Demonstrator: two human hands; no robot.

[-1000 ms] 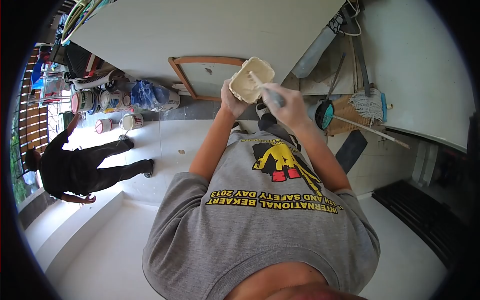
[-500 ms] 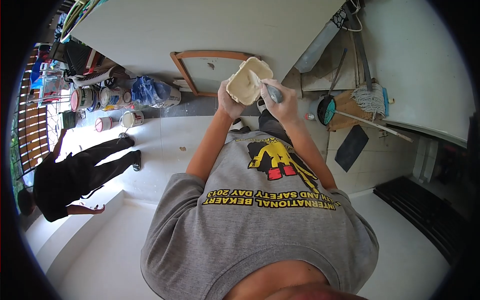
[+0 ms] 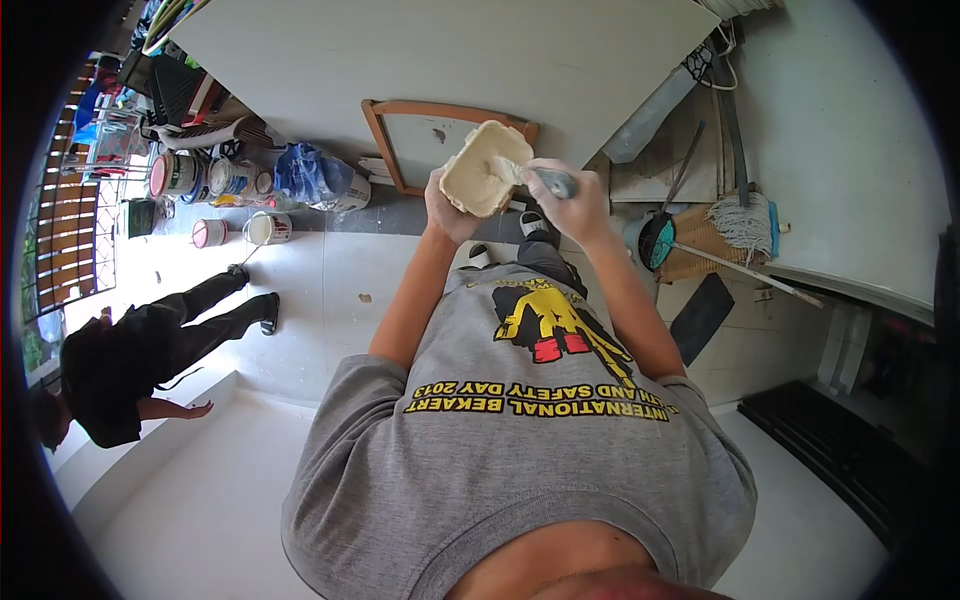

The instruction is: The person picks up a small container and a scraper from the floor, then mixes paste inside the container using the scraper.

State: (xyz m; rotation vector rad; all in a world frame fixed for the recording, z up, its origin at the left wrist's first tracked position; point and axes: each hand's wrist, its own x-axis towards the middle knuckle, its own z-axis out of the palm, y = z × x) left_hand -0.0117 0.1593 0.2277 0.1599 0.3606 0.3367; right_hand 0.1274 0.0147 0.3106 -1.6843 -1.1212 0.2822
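My left hand [image 3: 452, 212] grips a small squarish tub [image 3: 462, 190] from below and the left side. Cream-coloured paste coats the tub's inside and its uneven rim. My right hand [image 3: 575, 205] is closed around the grey handle of a putty knife [image 3: 553, 182]. Its paste-smeared blade reaches over the tub's right side into the paste. Whitish residue marks the fingers of both hands.
A wood-framed panel [image 3: 410, 145] leans on a large pale board [image 3: 440, 50] ahead. Paint buckets [image 3: 268, 229] and a blue bag [image 3: 305, 175] stand left. Another person [image 3: 125, 365] is farther left. A mop [image 3: 742, 222] and a dark slab [image 3: 702, 318] are right.
The tub has moved slightly left and down, while my right hand has shifted a little right with the putty knife. The person on the left has moved slightly left.
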